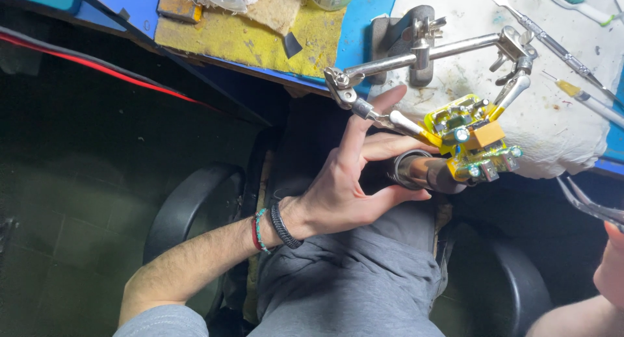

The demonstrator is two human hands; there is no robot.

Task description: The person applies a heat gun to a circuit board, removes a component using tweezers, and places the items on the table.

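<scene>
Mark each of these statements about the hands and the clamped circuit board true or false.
1. The yellow circuit board is held by the clips of a helping-hands stand. True.
2. The left hand lies flat on the white cloth. False: its fingers are spread beside the board, off the cloth.
3. The right hand holds metal tweezers. True.
4. The left wrist is bare. False: it wears bracelets.
5. A toothbrush lies on the white cloth. True.

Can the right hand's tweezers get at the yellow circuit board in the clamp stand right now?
Probably yes. The right hand holds the tweezers just right of the circuit board, with open space between; the left hand sits on the opposite side.
</scene>
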